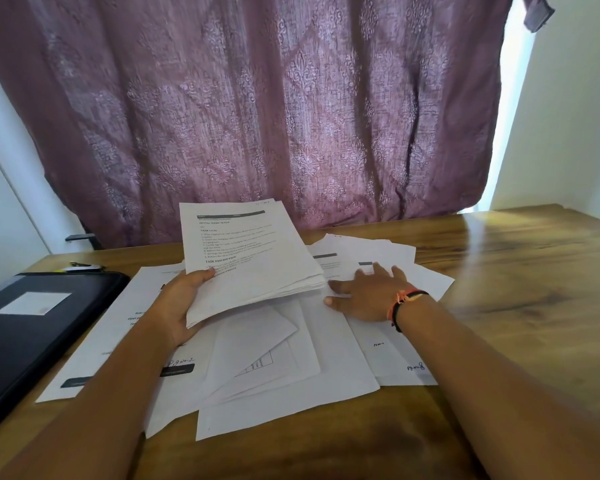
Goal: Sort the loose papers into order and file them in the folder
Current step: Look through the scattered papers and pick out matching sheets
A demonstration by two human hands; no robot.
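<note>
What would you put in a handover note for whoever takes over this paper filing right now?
Left hand grips a stack of white printed sheets, raised off the wooden table.
Right hand rests flat on the loose white papers spread there.
Black folder lies closed at the left.
Done: some sheets gathered.
Left: gather the rest, order them, file them.

The top sheet of the white paper stack [243, 251] reads "INITIAL SCENE SETUP", "TASK GOAL", and "TASK DESCRIPTION" just above the thumb of the left hand [181, 306]. A loose white paper sheet [187, 355] below that palm bears handwritten "Pg No-2".
</note>
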